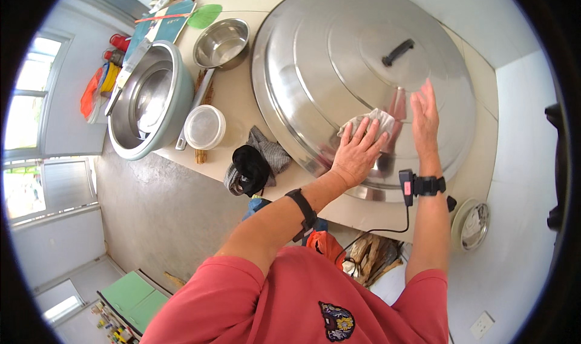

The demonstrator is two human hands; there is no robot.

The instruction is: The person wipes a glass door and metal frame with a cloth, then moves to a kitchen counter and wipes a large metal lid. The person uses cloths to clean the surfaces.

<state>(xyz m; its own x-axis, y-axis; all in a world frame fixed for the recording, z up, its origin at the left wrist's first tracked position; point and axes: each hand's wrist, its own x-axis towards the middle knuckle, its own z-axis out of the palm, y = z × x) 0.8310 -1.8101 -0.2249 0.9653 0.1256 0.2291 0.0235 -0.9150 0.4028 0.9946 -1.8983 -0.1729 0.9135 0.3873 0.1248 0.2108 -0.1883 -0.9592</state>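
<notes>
A large, shiny metal lid [308,71] with raised rings and a black handle [398,52] takes up much of the tiled counter in front of me. My left hand [358,151] presses a pale crumpled cloth [380,119] against its near slope, fingers spread over the fabric. To the right, my right hand [425,121] is raised by the lid with its fingers apart and nothing in it. Whether it touches the metal I cannot tell. Both wrists wear black straps, and the right one carries a small device with a cable.
Left of the lid are a long-handled steel pan [222,44], a lidded plastic tub [205,127] and a basin [177,117] with a metal bowl inside. Black and checked fabric [256,164] lies at the counter's near edge. Firewood [370,253] sits below; a wall stands right.
</notes>
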